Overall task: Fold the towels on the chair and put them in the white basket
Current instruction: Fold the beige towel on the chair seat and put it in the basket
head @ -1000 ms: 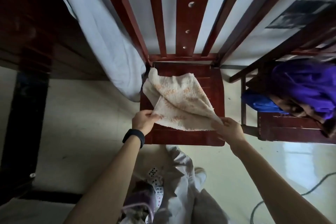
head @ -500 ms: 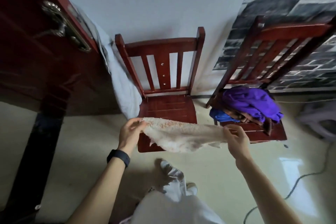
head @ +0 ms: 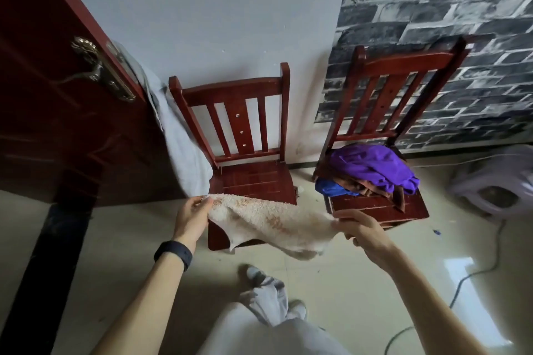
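Note:
A cream towel [head: 271,222] with orange marks hangs stretched in the air in front of the left red chair [head: 253,179]. My left hand [head: 191,215] pinches its left corner. My right hand [head: 360,228] pinches its right end. The towel sags between them, folded over on itself. The left chair's seat is bare. A pile of towels lies on the right red chair [head: 380,207]: a purple one [head: 372,167] on top, a brown one [head: 360,186] and a blue one [head: 331,187] under it. The white basket [head: 496,184] lies on the floor at the far right.
A dark red door [head: 57,95] with a brass handle stands open at left, a grey cloth [head: 181,150] hanging by its edge. A cable [head: 473,274] runs over the tiled floor at right. My legs and shoes [head: 259,297] are below the towel.
I have lifted the cream towel off the left chair's seat and pulled it taut between both hands. My head has risen and stepped back, bringing both chairs and the basket into view.

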